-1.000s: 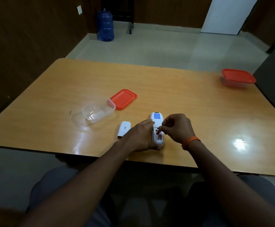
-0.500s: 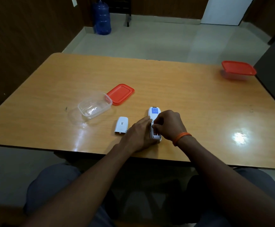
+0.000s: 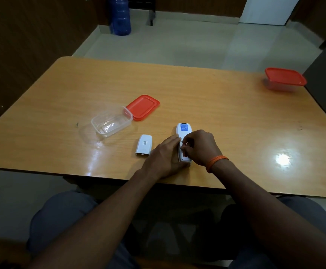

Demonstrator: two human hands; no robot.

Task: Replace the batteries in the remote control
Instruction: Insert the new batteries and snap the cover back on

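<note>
A white remote control lies face down on the wooden table, a blue label at its far end and its battery bay uncovered. My left hand holds the remote's left side and near end against the table. My right hand is curled over the bay, its fingertips pinched inside it; a bit of red shows in the bay below them. Whether they grip a battery is hidden. The white battery cover lies loose on the table just left of my left hand.
An open clear plastic box stands to the left, its red lid lying beside it. A closed red-lidded box sits at the far right corner. The table's near edge runs just below my wrists. A blue water jug stands on the floor.
My right fingertips have pressed lower into the battery bay. My left hand keeps its hold on the remote. The camera has tilted slightly, shifting the scene in frame.
</note>
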